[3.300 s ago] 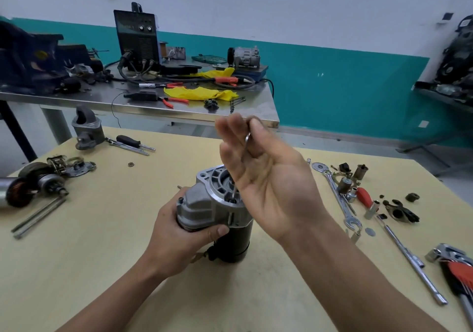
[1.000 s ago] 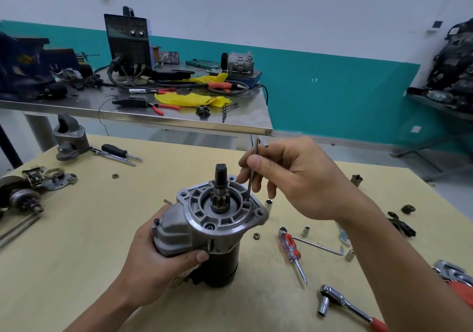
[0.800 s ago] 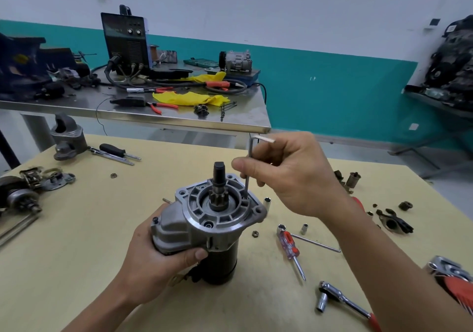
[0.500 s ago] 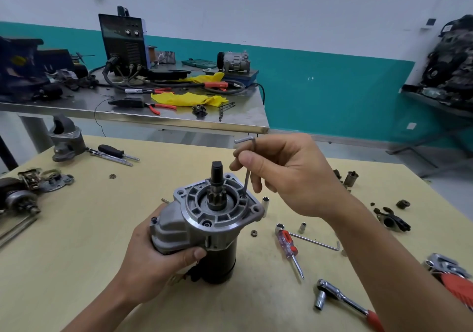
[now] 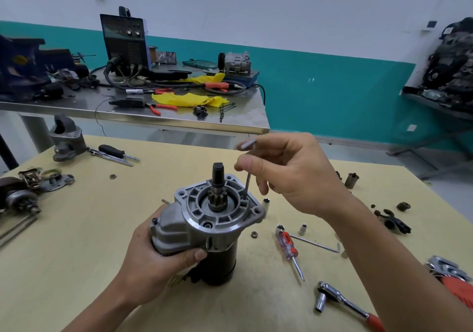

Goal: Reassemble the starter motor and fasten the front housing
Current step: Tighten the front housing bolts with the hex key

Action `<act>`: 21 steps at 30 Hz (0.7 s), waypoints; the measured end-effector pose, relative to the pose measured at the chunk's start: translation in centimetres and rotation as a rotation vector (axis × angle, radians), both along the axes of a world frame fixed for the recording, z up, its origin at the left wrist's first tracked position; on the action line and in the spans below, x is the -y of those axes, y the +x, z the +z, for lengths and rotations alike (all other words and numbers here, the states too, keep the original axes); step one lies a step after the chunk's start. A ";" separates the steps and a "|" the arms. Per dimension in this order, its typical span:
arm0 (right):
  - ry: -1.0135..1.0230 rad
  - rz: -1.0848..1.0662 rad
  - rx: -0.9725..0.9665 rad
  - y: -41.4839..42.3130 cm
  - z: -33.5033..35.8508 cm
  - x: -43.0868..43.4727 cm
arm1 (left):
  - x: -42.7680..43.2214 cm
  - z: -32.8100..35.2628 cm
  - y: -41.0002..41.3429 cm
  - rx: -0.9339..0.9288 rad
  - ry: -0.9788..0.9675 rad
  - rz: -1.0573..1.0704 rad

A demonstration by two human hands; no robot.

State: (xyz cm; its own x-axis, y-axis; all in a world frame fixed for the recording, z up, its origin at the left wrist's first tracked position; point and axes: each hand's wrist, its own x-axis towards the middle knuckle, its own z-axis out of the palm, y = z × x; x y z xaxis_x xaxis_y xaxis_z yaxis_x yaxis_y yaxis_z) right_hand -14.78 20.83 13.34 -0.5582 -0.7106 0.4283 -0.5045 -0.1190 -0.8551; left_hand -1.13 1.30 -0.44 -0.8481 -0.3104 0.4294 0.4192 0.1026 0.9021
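Note:
The starter motor (image 5: 204, 231) stands upright on the yellow table (image 5: 76, 242), its grey front housing (image 5: 220, 211) on top and the pinion shaft (image 5: 217, 185) sticking up. My left hand (image 5: 153, 257) grips the housing and black body from the left. My right hand (image 5: 286, 175) pinches a small L-shaped hex key (image 5: 247, 178) between thumb and fingers. The key's long leg points down into a bolt hole on the housing's right flange. Its short leg sticks out to the left above my thumb.
To the right of the motor lie a red-handled screwdriver (image 5: 289, 249), another hex key (image 5: 317, 243), small sockets (image 5: 303, 229), a nut (image 5: 254, 234) and a ratchet (image 5: 343, 303). Loose starter parts (image 5: 23, 193) sit at the left edge. A steel bench (image 5: 143, 116) with tools stands behind.
My right hand brought the hex key down into the housing's right bolt hole. Its short leg has swung round from right to left. My left hand keeps its grip on the motor.

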 end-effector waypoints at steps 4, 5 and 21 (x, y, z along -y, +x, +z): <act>0.059 0.083 -0.035 0.0 0.5 -0.5 | 0.1 0.0 0.0 0.021 -0.009 0.019; 0.056 0.068 -0.060 0.0 0.5 -0.4 | 0.1 -0.1 0.0 0.020 -0.011 0.021; 0.036 0.059 -0.081 0.0 0.1 0.0 | 0.2 -0.4 0.0 0.021 -0.018 0.037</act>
